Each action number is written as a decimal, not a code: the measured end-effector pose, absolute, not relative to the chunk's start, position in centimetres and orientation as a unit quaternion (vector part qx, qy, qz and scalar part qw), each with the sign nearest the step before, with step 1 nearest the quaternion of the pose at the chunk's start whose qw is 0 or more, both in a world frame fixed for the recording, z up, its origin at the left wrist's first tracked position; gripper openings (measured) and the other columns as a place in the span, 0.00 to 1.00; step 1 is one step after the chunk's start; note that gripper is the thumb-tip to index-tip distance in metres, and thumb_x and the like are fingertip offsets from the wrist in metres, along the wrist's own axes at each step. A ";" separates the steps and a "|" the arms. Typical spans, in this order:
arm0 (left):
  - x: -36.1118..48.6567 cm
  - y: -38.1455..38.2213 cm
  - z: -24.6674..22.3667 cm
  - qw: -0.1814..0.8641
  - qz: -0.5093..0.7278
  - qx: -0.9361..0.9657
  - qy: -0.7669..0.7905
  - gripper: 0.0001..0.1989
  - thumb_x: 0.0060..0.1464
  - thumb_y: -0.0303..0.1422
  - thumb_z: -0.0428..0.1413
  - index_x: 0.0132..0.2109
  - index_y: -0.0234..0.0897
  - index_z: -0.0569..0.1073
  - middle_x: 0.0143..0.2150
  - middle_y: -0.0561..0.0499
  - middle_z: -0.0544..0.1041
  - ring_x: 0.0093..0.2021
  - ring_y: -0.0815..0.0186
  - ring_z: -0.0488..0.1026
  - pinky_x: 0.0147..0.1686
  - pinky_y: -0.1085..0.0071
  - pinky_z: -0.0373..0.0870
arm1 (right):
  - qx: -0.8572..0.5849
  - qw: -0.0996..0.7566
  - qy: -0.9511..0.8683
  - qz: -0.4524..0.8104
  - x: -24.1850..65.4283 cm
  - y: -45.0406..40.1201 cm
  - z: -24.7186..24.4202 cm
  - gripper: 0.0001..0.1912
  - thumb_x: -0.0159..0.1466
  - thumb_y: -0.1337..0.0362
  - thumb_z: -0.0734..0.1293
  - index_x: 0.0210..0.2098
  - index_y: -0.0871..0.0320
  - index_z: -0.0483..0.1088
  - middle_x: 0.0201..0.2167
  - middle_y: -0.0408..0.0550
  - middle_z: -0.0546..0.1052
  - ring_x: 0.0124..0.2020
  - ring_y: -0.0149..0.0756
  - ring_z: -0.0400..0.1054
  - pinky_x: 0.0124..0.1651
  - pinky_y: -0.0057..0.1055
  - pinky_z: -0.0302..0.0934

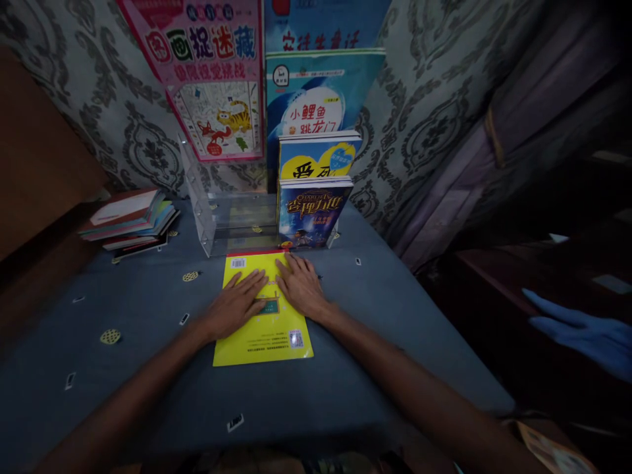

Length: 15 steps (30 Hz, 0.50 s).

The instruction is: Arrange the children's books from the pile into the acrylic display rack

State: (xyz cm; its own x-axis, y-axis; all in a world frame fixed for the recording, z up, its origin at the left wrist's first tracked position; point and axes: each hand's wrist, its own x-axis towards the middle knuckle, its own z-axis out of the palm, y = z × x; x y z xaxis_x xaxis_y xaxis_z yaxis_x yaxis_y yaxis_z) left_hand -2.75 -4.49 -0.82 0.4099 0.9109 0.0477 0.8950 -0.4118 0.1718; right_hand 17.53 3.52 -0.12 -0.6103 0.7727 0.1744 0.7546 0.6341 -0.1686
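A yellow book (pixel 281 342) with a red edge at its far end lies flat on the blue-grey tablecloth. My left hand (pixel 237 304) rests on its left half, palm down with fingers spread. On its upper right part lies my right hand (pixel 302 284), also flat, its fingertips near the red edge. Just beyond the book stands a clear tiered rack (pixel 200 204). Its right side holds a dark blue book (pixel 313 214), with a blue and yellow book (pixel 318 158) and teal books (pixel 323 89) behind it. A pink book (pixel 217 85) stands upright at the rack's back left.
A stack of books (pixel 135 220) lies at the table's back left beside a brown surface (pixel 39 151). Patterned curtains hang behind the rack. Off the table's right side, a blue-gloved hand (pixel 587 332) of another person shows.
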 end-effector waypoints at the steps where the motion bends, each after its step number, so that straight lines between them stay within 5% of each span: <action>1: -2.9 -3.8 -1.0 0.048 0.072 0.830 0.551 0.31 0.71 0.49 0.34 0.73 0.40 0.54 0.75 0.46 0.54 0.75 0.60 0.48 0.72 0.55 0.44 | -0.419 0.123 -0.899 0.038 17.6 3.6 -0.2 0.24 0.73 0.62 0.57 0.65 0.64 0.64 0.68 0.65 0.63 0.70 0.53 0.53 0.69 0.53 0.47; 10: -3.0 -2.6 -2.3 -0.021 0.119 0.795 0.595 0.31 0.71 0.47 0.34 0.70 0.36 0.59 0.72 0.41 0.61 0.73 0.58 0.53 0.71 0.53 0.47 | -0.321 0.122 -0.936 0.071 15.2 3.0 -0.6 0.24 0.71 0.69 0.56 0.65 0.64 0.63 0.66 0.62 0.67 0.71 0.45 0.54 0.71 0.49 0.48; 15: -3.0 -2.6 -2.8 -0.024 0.134 0.783 0.606 0.30 0.71 0.46 0.32 0.71 0.36 0.57 0.72 0.40 0.60 0.74 0.54 0.51 0.71 0.49 0.47 | -0.333 0.136 -0.929 0.090 15.2 4.2 -1.1 0.26 0.73 0.62 0.56 0.66 0.65 0.62 0.68 0.63 0.64 0.72 0.45 0.53 0.71 0.49 0.48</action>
